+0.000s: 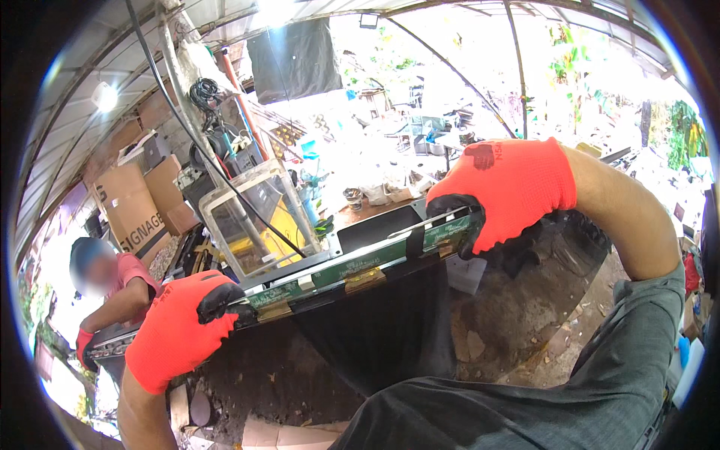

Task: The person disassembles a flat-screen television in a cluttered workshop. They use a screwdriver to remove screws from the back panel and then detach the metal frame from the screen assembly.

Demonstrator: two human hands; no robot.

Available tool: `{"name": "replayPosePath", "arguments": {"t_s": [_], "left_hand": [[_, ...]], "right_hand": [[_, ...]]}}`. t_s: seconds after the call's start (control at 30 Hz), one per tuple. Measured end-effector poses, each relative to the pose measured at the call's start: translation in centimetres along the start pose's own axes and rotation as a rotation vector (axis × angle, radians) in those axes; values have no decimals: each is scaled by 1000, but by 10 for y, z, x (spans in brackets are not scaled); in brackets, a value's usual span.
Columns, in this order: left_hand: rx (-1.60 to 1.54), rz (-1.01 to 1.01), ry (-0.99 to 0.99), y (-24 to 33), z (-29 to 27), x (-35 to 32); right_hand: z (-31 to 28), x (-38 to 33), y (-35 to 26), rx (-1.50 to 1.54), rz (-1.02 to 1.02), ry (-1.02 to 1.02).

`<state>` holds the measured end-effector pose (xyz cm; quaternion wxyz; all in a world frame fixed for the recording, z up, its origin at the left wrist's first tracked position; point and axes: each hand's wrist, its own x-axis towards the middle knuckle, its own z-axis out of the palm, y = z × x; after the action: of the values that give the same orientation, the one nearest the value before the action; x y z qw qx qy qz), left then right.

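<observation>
A long narrow green circuit board [360, 265] stretches at a slant between my two gloved hands, its right end higher. Copper-coloured tabs [365, 280] run along its lower edge, and a dark, see-through sheet [375, 330] hangs below it. My left hand [184, 326], in a red glove with black fingertips, is closed round the board's left end. At the other end, my right hand [506, 191], gloved alike, grips with its thumb beneath and fingers over the top. The fingers' undersides are hidden.
Behind the board stands a clear-sided frame [255, 217] with something yellow inside. Cardboard boxes [131, 202] are stacked at the left, near a pole with coiled cable [204, 94]. Another person [124, 292] in red gloves works at far left. Debris lies on the dirt ground [562, 322].
</observation>
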<state>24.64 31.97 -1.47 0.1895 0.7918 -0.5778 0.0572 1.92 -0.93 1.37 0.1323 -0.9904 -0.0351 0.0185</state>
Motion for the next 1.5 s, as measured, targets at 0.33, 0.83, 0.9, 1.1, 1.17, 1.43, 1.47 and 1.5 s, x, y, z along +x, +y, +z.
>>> {"name": "replayPosePath", "arguments": {"t_s": [0.33, 0.83, 0.9, 1.1, 1.17, 1.43, 1.47, 1.5], "left_hand": [[10, -42, -65, -1, -5, 7], [-178, 286, -271, 55, 14, 86], [-128, 212, -342, 68, 20, 102], [-227, 98, -353, 65, 34, 122], [-227, 144, -297, 66, 40, 120], [-277, 105, -323, 64, 45, 125], [-272, 99, -326, 65, 46, 125], [-277, 108, -307, 68, 45, 125]], "right_hand": [[10, 5, 19, -61, -85, 108], [-17, 33, 45, 161, 3, -242], [-20, 42, 45, 204, -45, -206], [-22, 35, 41, 229, -217, -60], [-18, 49, 55, 203, -248, -65], [-20, 62, 24, 96, -176, -15], [-17, 62, 23, 28, -225, 36], [-14, 60, 24, -40, -275, 88]]}}
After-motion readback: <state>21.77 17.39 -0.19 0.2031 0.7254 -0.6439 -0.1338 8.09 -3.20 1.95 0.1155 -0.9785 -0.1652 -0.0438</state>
